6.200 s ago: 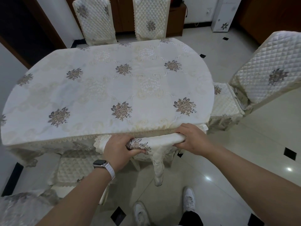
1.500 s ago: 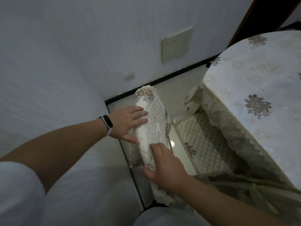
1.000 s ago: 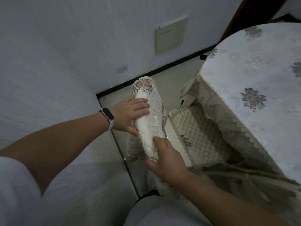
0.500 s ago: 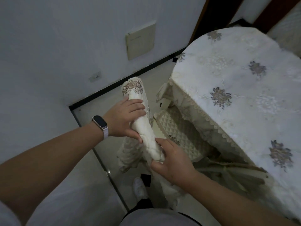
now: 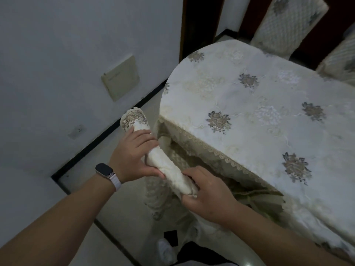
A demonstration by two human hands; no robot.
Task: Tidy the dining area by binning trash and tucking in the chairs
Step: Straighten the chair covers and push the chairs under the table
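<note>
Head camera looking down, and at the far left it's pale wall (image 5: 48,54), with a beige wall panel (image 5: 120,77) set into it. A small socket (image 5: 76,129) sits lower down, just above the black skirting (image 5: 107,135) where wall meets floor.

Coming right, there's my forearm with the dark watch (image 5: 104,169) on its pale strap. Then my left hand (image 5: 132,156), with fingers curled over the top of the chair (image 5: 167,166) and thumb tucked beneath, wrapped firmly round the padded rail of its back. That rail runs slantwise away from me in a cream quilted cover, its far end capped in brown embroidered lace. Below it the cover hangs toward the floor, where a white shoe (image 5: 165,250) and a black floor tile (image 5: 171,238) show.

Next along, my right hand (image 5: 207,196) has the near end of the same rail, fingers closed round it. So both hands are on one chair, close together, with a short stretch of rail bare between them.

The chair's back stands just beside the rounded end of the table (image 5: 259,112). Its quilted seat (image 5: 179,157) is partly under the lace hem of the tablecloth (image 5: 269,146). The cloth is white with grey-brown flower sprays.

Up in the top right corner, a covered chair (image 5: 288,22) stands at the table's far side, and a second covered chair (image 5: 342,54) is at the frame's edge.
</note>
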